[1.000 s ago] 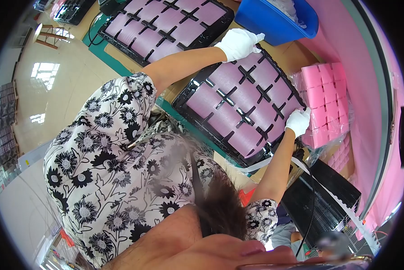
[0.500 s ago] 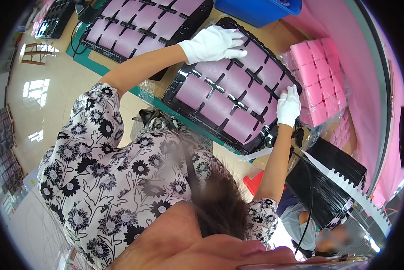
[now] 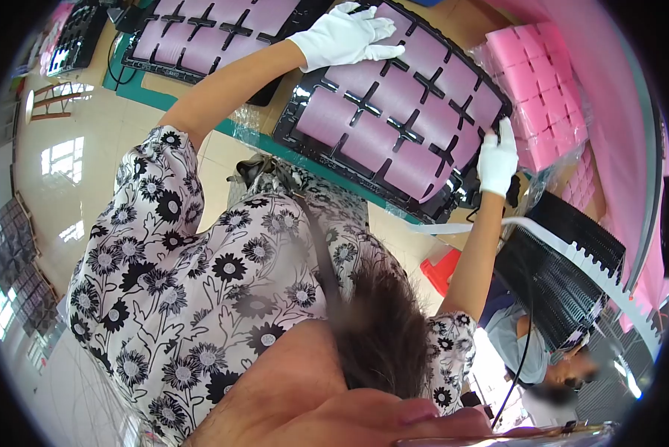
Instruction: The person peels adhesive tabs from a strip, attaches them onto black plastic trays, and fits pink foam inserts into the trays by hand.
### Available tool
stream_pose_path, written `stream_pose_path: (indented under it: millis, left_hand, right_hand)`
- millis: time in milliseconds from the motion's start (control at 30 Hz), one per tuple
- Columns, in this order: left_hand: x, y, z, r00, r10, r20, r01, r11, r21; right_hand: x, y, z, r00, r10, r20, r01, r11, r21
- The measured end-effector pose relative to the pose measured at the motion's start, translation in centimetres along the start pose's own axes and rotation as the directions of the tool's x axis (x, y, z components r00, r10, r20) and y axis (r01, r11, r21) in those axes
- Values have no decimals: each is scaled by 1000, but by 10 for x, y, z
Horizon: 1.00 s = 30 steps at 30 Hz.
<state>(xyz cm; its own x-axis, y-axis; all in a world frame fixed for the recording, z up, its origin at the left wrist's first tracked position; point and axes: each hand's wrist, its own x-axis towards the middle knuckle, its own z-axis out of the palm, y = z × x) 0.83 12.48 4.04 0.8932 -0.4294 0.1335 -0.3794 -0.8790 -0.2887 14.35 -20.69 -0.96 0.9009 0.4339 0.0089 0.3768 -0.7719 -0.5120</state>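
Note:
A black tray [image 3: 334, 155] with rows of glossy purple film-covered pieces [image 3: 394, 97] and black cross-shaped dividers lies tilted across the upper middle. My left hand [image 3: 342, 39], in a white glove, rests on the tray's far left part, palm down, with fingers spread over the purple surface. At the right end of the tray, my right hand [image 3: 498, 160], also white-gloved, touches the rim with its fingers stretched and thumb apart. Its palm side is hidden. Neither hand visibly grips a loose thing.
Another black tray with purple pieces [image 3: 208, 33] lies to the left. Wrapped pink foam blocks [image 3: 539, 97] stand right of the main tray. Further right are stacked black ribbed trays [image 3: 561, 268] and a white toothed strip [image 3: 572, 257]. A person [image 3: 528, 343] is at lower right.
The view has shifted, so the trays appear higher and slightly right. My left hand has slid slightly toward the tray's far left edge. My right hand's fingers have parted, still at the rim.

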Motion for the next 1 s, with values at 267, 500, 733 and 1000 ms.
stream_pose_path:
  millis: [267,500,733,1000]
  left_hand:
    - [6,28,-17,952,-296,79,301,855,-422]
    - [11,84,-29,930,-315,188,298,350,-888]
    - [9,129,-49,992,-54,112,122,604,-787]
    - [2,159,-23,1000,-5,5,6,806,-592]
  right_hand:
    - [-124,-31,-34,966,-257,6,256,960,-115]
    - [-163,-49,9,989,-142,46,150,949,-277]
    - [-153,-32,21,895,-386,-225,324,908,-267]
    - [-153,-29,10,962,-273,1,257,904,-341]
